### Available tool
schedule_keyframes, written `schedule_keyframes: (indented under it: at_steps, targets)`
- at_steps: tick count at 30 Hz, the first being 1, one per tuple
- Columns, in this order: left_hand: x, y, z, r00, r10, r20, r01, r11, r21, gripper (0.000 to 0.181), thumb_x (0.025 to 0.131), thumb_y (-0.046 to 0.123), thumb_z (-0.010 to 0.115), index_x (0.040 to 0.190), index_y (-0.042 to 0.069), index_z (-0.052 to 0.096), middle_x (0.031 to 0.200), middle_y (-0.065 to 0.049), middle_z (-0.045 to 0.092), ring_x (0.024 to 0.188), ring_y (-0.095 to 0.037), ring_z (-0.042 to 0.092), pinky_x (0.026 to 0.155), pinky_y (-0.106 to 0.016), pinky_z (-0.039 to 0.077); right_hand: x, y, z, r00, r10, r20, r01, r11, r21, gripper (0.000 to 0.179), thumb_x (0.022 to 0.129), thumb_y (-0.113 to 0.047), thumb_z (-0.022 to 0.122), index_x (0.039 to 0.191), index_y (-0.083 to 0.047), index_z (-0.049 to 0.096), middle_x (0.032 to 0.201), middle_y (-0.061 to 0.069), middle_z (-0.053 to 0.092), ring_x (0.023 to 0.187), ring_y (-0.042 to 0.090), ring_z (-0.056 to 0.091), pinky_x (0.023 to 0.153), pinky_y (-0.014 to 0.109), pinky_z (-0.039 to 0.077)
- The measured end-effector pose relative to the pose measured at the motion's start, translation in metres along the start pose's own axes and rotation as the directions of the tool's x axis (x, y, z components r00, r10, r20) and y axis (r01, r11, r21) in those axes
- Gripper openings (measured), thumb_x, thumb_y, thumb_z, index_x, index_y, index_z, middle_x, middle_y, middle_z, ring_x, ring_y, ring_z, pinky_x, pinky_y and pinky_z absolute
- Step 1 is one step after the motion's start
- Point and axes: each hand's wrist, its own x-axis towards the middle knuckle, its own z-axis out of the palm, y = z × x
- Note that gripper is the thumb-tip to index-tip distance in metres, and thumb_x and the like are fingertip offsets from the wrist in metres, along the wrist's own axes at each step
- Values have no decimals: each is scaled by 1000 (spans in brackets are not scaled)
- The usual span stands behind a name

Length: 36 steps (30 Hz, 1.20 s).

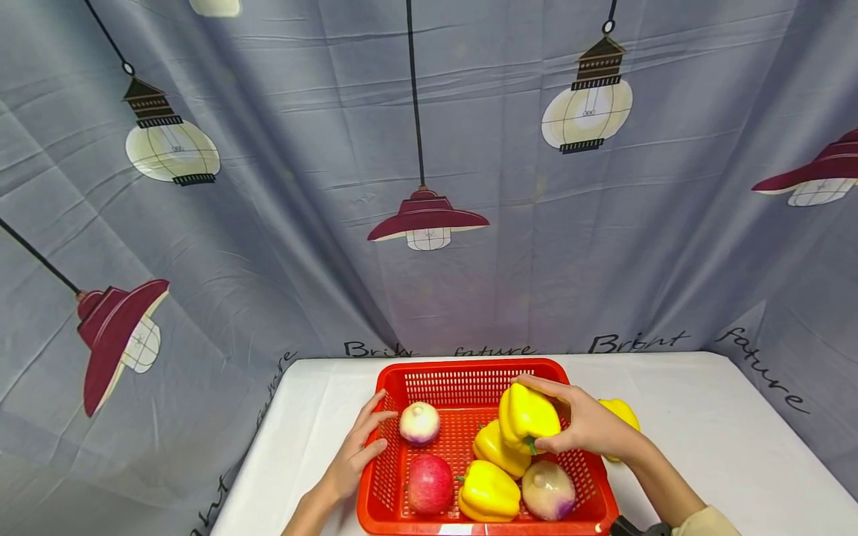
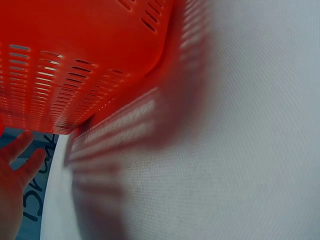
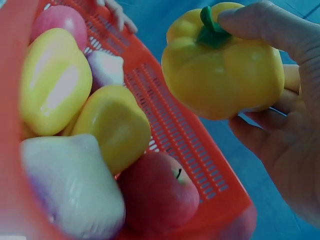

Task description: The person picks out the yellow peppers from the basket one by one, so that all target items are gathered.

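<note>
A yellow bell pepper [image 1: 526, 415] is in the right hand [image 1: 593, 424], just right of centre in the lower part of the head view, over the red plastic basket [image 1: 469, 366]. The right fingers and thumb grasp it from opposite sides, the thumb beside its green stem [image 3: 212, 32] in the right wrist view. Two more yellow peppers lie in the basket, one [image 1: 497, 452] partly hidden behind the held one, the other [image 1: 489, 493] nearer the bottom edge. A turnip [image 1: 548, 490] sits at their lower right, a red apple [image 1: 430, 484] at lower left, a smaller turnip [image 1: 419, 423] above that apple. The right wrist view shows a second apple [image 3: 157, 192], low centre. The left hand [image 1: 351, 454], fingers extended and spread, rests at the basket's left rim. Right of the basket, another pepper [image 1: 623, 415] lies on the white tablecloth [image 1: 710, 424], partly behind the right hand. A grey curtain [image 1: 509, 290] printed with lamps fills the upper frame.
</note>
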Motion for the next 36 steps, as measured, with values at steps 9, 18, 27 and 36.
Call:
schedule_keyframes:
  at_steps: [9,18,27,36]
  targets:
    - [0,1,1,1000,-17,3,18,1000,-10,40,99,10,48,136,3,57,165,-15,18,148,-44,17,112,-36,27,-37,5,-7,997,-26,-67,27,1000,11,80,81,-11,81,152,-8,43,129,14,59,104,21,61,85,32,56]
    - [-1,2,0,1000,-25,1,25,1000,11,40,99,12,48,136,5,58,165,-14,19,149,-40,17,114,-41,20,-78,6,-22,981,-15,-196,-5,995,-101,79,80,-8,82,151,-10,47,141,-7,55,113,9,57,90,25,51]
    - [1,1,1,1000,-18,-2,19,1000,23,40,99,12,47,136,3,57,165,-17,19,148,-43,17,114,-52,19,-120,19,-35,956,-17,-294,-48,977,-210,79,80,0,81,150,-3,45,141,-26,49,116,-6,52,88,15,47]
    - [0,1,1,1000,-16,-9,16,1000,-11,39,98,11,49,135,4,59,165,-15,19,148,-43,18,113,-37,24,-157,48,-48,928,237,-288,-294,940,-173,77,90,-11,74,155,-1,34,134,-39,42,112,-11,49,84,18,50]
